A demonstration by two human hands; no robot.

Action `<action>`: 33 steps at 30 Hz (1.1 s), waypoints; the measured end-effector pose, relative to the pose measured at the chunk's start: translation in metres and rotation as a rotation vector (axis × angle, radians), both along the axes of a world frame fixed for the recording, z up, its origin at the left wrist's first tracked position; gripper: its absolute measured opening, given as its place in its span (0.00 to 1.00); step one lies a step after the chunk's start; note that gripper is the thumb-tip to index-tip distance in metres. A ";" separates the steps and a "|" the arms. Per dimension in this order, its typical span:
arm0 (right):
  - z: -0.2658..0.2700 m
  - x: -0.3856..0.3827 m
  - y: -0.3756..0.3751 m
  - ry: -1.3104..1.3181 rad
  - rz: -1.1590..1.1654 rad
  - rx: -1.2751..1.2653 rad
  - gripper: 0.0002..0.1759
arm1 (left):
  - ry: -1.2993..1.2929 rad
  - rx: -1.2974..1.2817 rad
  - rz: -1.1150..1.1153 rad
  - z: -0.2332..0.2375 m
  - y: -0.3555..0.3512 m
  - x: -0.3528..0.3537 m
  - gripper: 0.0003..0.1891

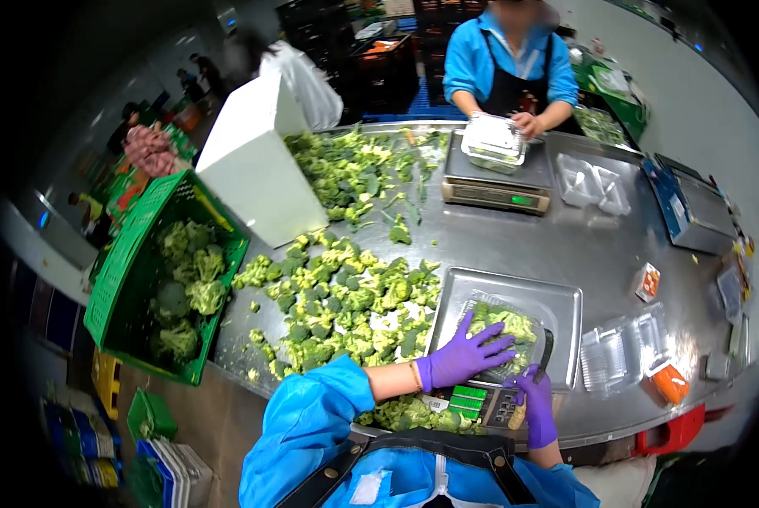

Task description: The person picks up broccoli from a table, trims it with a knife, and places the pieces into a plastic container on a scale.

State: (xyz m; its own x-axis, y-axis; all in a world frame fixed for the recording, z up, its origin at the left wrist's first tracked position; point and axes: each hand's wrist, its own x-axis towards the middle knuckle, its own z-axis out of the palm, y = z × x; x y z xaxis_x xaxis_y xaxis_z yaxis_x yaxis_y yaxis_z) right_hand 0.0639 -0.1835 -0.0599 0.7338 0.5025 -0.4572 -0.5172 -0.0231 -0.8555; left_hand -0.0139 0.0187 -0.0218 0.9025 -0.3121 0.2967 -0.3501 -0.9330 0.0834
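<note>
A clear plastic container of broccoli florets point(528, 328) sits in a shallow metal tray point(569, 339) in front of me. My left hand point(468, 354), in a purple glove, lies over the container with its fingers spread. At the tray's near right corner, my right hand point(535, 406), also gloved in purple, is closed around a knife point(547, 351). Its dark blade points up beside the container, and its light handle shows below the fingers. Under the tray's near edge is a scale with a green display point(468, 400). Loose broccoli florets point(354, 296) are heaped left of the tray.
A green crate point(113, 292) of broccoli heads stands left, beside a white box point(248, 161). Across the metal table, a co-worker point(511, 68) holds a packed container point(493, 142) over another scale point(494, 196). Clear containers point(610, 357) and an orange-labelled roll point(669, 383) lie right.
</note>
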 end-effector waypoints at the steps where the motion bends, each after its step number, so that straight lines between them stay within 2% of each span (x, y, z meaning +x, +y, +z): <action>1: 0.003 -0.002 -0.001 -0.029 0.001 -0.021 0.14 | -0.015 0.044 0.024 -0.002 0.000 -0.001 0.32; 10: 0.002 -0.002 -0.002 -0.036 0.003 -0.061 0.17 | -0.009 0.039 0.036 0.000 -0.001 -0.003 0.33; 12: -0.002 -0.002 -0.004 -0.021 0.013 -0.003 0.17 | 0.029 -0.007 0.020 -0.001 -0.001 -0.004 0.33; 14: -0.006 -0.004 -0.005 0.009 -0.063 -0.005 0.16 | 0.111 -0.374 -0.074 0.015 0.009 -0.009 0.30; 15: -0.003 -0.004 -0.007 0.025 -0.027 0.044 0.16 | 0.083 -0.574 -0.099 0.016 0.017 -0.012 0.28; 16: -0.002 -0.002 -0.007 0.041 0.008 0.096 0.15 | -0.053 -0.814 -0.040 0.013 0.022 -0.019 0.27; 18: -0.007 0.000 -0.010 0.055 0.008 0.086 0.15 | -0.162 -0.849 0.433 -0.005 0.025 -0.032 0.28; 19: -0.003 0.001 -0.007 0.067 0.017 0.103 0.15 | -0.136 -1.097 0.528 -0.023 0.028 -0.039 0.27; 20: -0.001 0.001 -0.005 0.083 0.027 0.117 0.15 | 0.064 -1.342 0.646 -0.021 0.027 -0.046 0.24; 22: 0.005 0.000 -0.005 0.077 -0.036 0.088 0.15 | 0.292 -1.461 0.701 -0.035 0.029 -0.059 0.23; 23: 0.008 0.001 -0.003 0.071 -0.026 0.082 0.14 | 0.325 -1.684 0.672 -0.035 0.027 -0.059 0.18; 24: 0.009 0.001 -0.001 0.059 -0.009 0.082 0.14 | 0.357 -1.656 0.642 -0.035 0.031 -0.060 0.13; 26: 0.003 0.003 -0.002 0.001 0.030 -0.004 0.14 | 0.594 -1.755 0.644 -0.029 0.041 -0.055 0.11; 29: 0.010 0.005 0.002 0.039 0.013 0.035 0.15 | 0.749 -1.862 0.559 -0.028 0.059 -0.046 0.10; 33: 0.012 0.003 -0.002 0.033 0.027 0.028 0.14 | 0.791 -1.879 0.552 -0.032 0.062 -0.039 0.10</action>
State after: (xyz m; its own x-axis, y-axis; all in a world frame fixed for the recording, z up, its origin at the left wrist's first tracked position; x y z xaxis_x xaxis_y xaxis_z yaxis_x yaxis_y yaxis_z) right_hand 0.0666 -0.1851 -0.0478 0.7045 0.5349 -0.4665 -0.5446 -0.0142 -0.8386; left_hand -0.0531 0.0810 -0.0536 0.8355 0.1113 -0.5381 0.4378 0.4571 0.7742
